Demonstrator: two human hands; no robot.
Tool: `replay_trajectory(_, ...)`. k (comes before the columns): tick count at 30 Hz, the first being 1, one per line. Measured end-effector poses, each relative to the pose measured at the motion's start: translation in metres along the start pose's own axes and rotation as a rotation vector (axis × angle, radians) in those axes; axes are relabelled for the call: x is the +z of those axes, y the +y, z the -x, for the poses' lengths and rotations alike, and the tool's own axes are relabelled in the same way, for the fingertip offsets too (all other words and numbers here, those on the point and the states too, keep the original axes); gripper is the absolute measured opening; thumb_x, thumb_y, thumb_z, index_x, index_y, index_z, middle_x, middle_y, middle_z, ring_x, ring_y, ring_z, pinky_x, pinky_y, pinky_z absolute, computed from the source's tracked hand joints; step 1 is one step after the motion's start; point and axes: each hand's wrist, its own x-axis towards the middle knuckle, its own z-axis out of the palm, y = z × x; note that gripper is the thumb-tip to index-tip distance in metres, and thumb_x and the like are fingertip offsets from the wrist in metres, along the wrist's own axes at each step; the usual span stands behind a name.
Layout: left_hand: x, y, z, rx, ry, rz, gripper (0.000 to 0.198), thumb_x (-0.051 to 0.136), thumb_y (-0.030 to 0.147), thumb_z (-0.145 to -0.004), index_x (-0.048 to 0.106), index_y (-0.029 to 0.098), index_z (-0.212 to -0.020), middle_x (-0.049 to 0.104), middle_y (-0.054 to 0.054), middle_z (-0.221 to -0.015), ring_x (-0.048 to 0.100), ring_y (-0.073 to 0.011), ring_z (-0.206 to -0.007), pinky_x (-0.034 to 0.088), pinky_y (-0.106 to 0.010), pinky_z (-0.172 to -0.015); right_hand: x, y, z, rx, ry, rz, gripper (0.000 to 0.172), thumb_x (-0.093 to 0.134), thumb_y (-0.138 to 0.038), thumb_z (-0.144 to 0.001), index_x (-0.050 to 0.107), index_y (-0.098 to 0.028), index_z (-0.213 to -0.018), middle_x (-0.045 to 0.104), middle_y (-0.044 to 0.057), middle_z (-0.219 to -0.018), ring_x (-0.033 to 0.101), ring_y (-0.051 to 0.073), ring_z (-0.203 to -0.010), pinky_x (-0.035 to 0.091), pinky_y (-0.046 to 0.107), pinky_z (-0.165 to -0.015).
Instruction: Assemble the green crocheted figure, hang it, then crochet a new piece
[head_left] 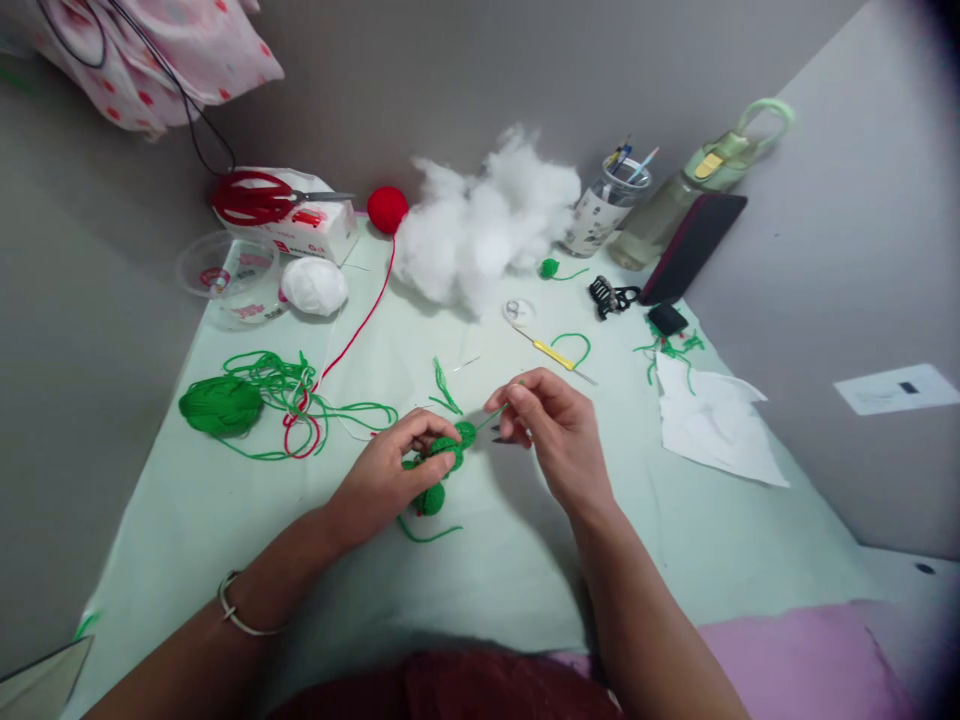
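Note:
My left hand (401, 462) is closed on a small green crocheted piece (447, 452), pressing it between thumb and fingers. Rounded green lobes show past the fingertips, and a loose tail of yarn curls on the table below. A thin green strand of yarn (491, 415) runs taut up to the right from the piece. My right hand (555, 425) pinches that strand between thumb and forefinger; whether a needle is on it I cannot tell. Just beyond the hands lie a few short green yarn ends (444, 385) and a thin needle (466, 364).
At the left are a green yarn skein (221, 405), tangled yarn, a white ball (313, 286) and red scissors (255, 198) on a box. White stuffing (480, 230) and a red ball (387, 209) stand behind. Rightward lie a yellow-handled crochet hook (553, 354), a hair clip (611, 297) and paper (709, 420).

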Motion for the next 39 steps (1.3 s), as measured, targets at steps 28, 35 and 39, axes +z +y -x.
replay_trajectory(28,-0.009,-0.004,-0.003,0.025,-0.119,0.325,0.028,0.073,0.035,-0.090,0.075,0.025,-0.116,0.073,-0.009,-0.126,0.067,-0.0262,-0.117,0.055,-0.036,-0.096,-0.048,0.008,0.027,-0.241,-0.401,1.396,0.035,0.046,0.000,-0.089,0.064,-0.017,-0.115,0.065,0.014,-0.103,0.060,0.030,-0.096,0.051,0.043,-0.081)
replay_trajectory(35,-0.006,-0.010,-0.003,0.071,-0.078,0.267,0.039,0.074,0.033,-0.090,0.070,0.028,-0.129,0.068,-0.006,-0.139,0.059,-0.0268,-0.130,0.042,-0.042,-0.116,-0.054,0.024,0.031,-0.178,-0.222,1.122,0.031,0.038,-0.016,-0.101,0.059,-0.018,-0.123,0.059,0.010,-0.098,0.057,0.021,-0.076,0.048,0.033,-0.067)
replay_trajectory(39,-0.005,-0.011,-0.003,0.069,-0.070,0.266,0.041,0.075,0.030,-0.089,0.069,0.029,-0.130,0.067,-0.005,-0.140,0.059,-0.0255,-0.130,0.044,-0.041,-0.116,-0.053,0.010,0.029,0.029,-0.259,0.525,0.036,0.037,-0.037,-0.107,0.057,-0.020,-0.131,0.052,0.000,-0.075,0.047,0.013,-0.058,0.043,0.028,-0.059)
